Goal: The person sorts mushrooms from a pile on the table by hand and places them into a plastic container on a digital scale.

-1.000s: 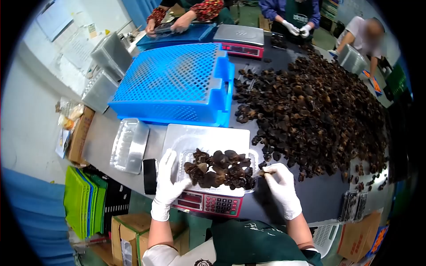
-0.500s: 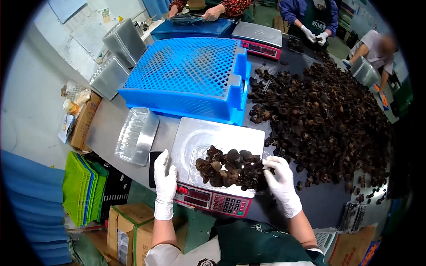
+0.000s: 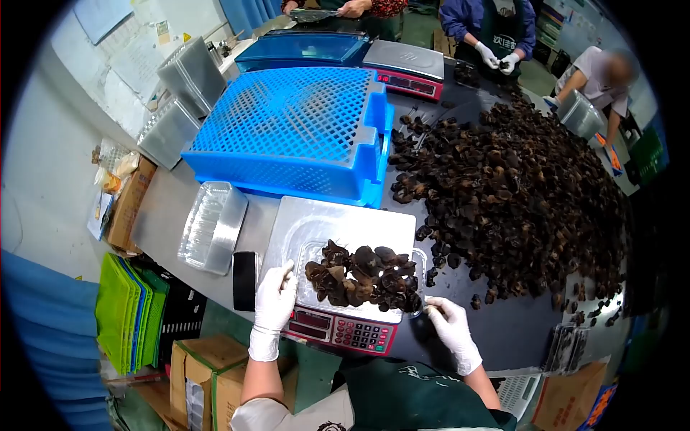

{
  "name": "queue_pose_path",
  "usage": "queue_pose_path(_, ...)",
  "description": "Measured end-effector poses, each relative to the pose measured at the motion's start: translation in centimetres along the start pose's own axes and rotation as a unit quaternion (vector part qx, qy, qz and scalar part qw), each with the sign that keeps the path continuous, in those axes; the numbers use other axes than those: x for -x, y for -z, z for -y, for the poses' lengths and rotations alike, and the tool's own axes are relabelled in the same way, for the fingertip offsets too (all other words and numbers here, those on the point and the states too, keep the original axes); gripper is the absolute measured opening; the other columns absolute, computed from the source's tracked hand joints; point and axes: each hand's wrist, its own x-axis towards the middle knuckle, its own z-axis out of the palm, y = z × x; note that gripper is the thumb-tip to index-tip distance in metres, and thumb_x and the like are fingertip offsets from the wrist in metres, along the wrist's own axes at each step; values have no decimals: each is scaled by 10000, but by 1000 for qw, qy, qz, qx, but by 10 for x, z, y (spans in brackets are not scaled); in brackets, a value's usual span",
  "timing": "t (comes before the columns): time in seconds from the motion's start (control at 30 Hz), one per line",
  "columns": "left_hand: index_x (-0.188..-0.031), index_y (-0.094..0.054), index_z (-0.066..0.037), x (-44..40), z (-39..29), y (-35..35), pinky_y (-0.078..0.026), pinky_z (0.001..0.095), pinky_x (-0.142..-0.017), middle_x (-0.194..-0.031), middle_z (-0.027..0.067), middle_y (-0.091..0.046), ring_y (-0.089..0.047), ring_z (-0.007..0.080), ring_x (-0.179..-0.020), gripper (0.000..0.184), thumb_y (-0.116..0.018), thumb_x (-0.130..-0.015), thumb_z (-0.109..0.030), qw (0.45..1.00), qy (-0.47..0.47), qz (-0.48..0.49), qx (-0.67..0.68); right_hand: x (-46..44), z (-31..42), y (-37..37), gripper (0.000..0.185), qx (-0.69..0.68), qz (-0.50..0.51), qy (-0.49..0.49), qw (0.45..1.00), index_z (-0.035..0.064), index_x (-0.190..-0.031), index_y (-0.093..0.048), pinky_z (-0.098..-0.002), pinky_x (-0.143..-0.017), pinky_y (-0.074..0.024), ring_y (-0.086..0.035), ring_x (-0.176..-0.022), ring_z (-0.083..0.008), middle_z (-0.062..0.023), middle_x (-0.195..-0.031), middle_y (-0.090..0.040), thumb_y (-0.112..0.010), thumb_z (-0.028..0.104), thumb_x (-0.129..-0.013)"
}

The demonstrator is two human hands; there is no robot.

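A clear tray [image 3: 305, 255] of dark brown fungus pieces [image 3: 363, 276] rests on the silver plate of a red scale [image 3: 345, 332]. My left hand [image 3: 276, 298], in a white glove, is beside the tray's left side, its fingers close together and pointing up; whether it grips anything is unclear. At the tray's lower right corner is my right hand [image 3: 449, 327], also gloved, with thumb and forefinger pinched at something small and dark that I cannot make out. A large heap of the same fungus [image 3: 517, 194] lies to the right.
An upturned blue crate [image 3: 287, 122] stands behind the scale. Left of it are empty clear trays [image 3: 213, 228] and a black phone-like object [image 3: 245, 280]. Another scale [image 3: 406, 65] and three people are farther back. Packed clear boxes [image 3: 564, 348] sit at the right front edge.
The view has shifted slightly. My right hand has moved down from the tray's right side to its lower corner. My left hand's fingers are closer together than a second ago.
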Motion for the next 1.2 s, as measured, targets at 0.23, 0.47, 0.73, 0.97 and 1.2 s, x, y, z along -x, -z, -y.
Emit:
queue_pose_path(0.23, -1130, -615, -44, 4, -32, -1, -465, 298, -712, -925, 92, -556, -545, 192, -783, 356, -645, -776, -39, 997, -20, -46, -65, -5, 13, -7, 232, 60, -57, 99, 992, 3, -1069, -631, -258, -700, -476, -584, -725, -145, -74, -860, -621, -607, 54, -845)
queue_pose_path(0.47, -962, -683, -165, -8, -85, -26, -412, 422, -883, -1032, 45, -574, -518, 287, -1007, 343, -684, -639, -48, 902, -353, 75, -235, -6, 19, -8, 239, 64, -65, 133, 987, 10, -1020, -616, -264, -707, -478, -587, -745, -176, -94, -907, -593, -633, -13, -783)
queue_pose_path(0.73, -929, -673, -146, 16, -98, -52, -447, 356, -732, -881, 7, -604, -583, 199, -866, 230, -642, -702, -127, 911, -397, 105, -32, 31, 29, 10, 258, -172, 4, 33, 985, -23, -1130, -576, -295, -730, -509, -611, -817, -188, -124, -1000, -621, -536, 66, -891)
queue_pose_path(0.97, -1107, -612, -53, 65, -123, -109, -473, 370, -798, -1088, 96, -612, -608, 244, -872, 354, -690, -781, -167, 867, -426, 217, 141, 73, 1, 50, 355, -448, 122, -166, 870, -37, -800, -557, -280, -520, -364, -466, -565, -164, -116, -722, -553, -481, 280, -940)
queue_pose_path(1.2, -893, -671, -63, 15, -86, -44, -496, 364, -747, -866, 70, -667, -627, 245, -816, 191, -625, -719, -1, 957, -291, 16, -11, 114, -33, 128, 381, 301, 54, -247, 920, -42, -940, -681, -310, -745, -521, -685, -769, -281, -204, -854, -681, -701, 286, -748)
